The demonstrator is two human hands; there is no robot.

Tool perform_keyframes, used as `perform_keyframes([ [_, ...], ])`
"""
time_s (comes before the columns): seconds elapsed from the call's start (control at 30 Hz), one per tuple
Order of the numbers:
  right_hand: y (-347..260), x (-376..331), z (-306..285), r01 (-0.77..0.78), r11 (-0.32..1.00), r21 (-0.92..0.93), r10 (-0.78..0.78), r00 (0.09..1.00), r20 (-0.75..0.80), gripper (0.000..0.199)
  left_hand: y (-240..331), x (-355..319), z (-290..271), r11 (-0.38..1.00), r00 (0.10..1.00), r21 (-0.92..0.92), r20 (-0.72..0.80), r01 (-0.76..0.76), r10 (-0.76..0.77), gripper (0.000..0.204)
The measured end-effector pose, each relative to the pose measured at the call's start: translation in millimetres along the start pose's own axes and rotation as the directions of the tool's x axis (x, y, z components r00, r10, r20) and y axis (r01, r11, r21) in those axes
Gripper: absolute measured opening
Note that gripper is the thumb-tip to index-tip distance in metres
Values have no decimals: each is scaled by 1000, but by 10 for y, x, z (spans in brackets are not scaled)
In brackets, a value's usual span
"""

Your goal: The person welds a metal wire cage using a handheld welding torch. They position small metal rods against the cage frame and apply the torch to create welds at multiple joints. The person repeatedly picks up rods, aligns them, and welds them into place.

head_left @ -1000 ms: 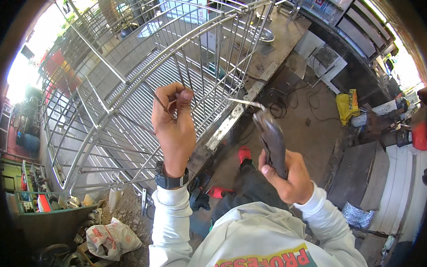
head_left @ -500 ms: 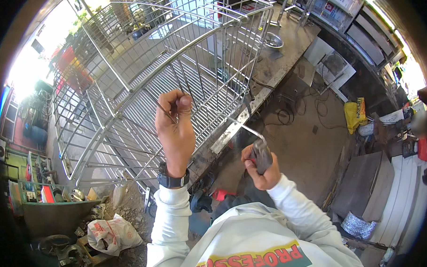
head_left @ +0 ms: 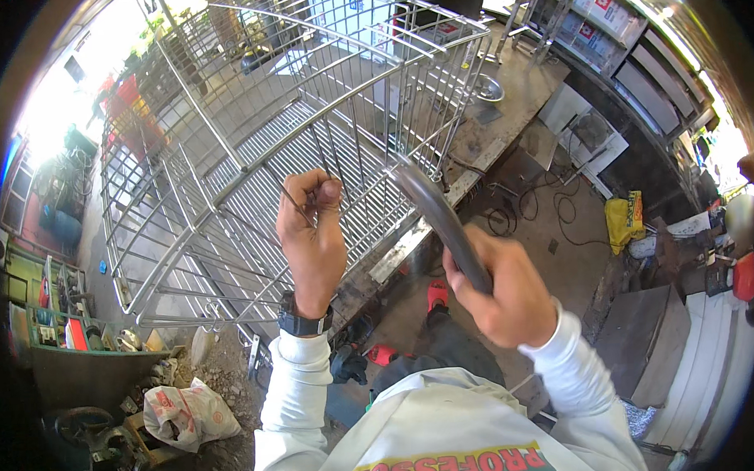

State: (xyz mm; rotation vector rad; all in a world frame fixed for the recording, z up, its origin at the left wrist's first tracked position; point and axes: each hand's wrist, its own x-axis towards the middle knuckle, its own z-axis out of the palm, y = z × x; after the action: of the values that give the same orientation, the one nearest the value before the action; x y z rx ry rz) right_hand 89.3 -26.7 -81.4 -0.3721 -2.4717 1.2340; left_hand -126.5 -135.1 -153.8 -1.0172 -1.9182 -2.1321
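Note:
A large metal wire shopping cart basket (head_left: pixel 225 170) rests tilted across the left and middle, against the workbench (head_left: pixel 506 123). My left hand (head_left: pixel 313 246), with a dark watch on its wrist, is closed near the cart's upper rim, thumb and fingers pinched around a thin wire rod (head_left: pixel 289 197). To the right, my right hand (head_left: pixel 503 285) wraps around a dark grey, curved bar-like tool (head_left: pixel 432 202). Its far end reaches the basket's right-hand wires; whether it touches them I cannot tell. The hand is slightly blurred.
A shiny round bowl (head_left: pixel 488 88) sits on the bench. Cables (head_left: pixel 563 212) and a yellow bag (head_left: pixel 624 221) lie on the floor at right. Red footwear (head_left: pixel 437 295) shows below me. A white sack (head_left: pixel 190 415) lies at lower left, beside a green cabinet (head_left: pixel 91 374).
My right hand has moved right and nearer the camera, swinging the tool up so that its dark length now shows. My left hand stays at about the same place on the cart.

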Motion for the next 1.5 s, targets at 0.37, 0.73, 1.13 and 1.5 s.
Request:
perform_keyframes([
  [0.37, 1857, -1459, 1205, -348, 830, 435, 425, 901, -89, 22, 43, -31, -9, 999, 998, -36, 53, 33, -31, 8],
  [0.73, 1973, -1131, 403, -255, 582, 772, 520, 847, -112, 25, -45, -62, 101, 997, 999, -73, 17, 29, -28, 15],
  [1.13, 4276, -1027, -606, -433, 127, 892, 776, 604, 182, 42, 2, -43, 44, 995, 994, -77, -89, 61, -68, 12],
  [1.5, 5215, -32, -1254, -723, 311, 616, 744, 589, 316, 86, 986, -395, 510, 576, 866, 767, -462, 283, 191, 25],
])
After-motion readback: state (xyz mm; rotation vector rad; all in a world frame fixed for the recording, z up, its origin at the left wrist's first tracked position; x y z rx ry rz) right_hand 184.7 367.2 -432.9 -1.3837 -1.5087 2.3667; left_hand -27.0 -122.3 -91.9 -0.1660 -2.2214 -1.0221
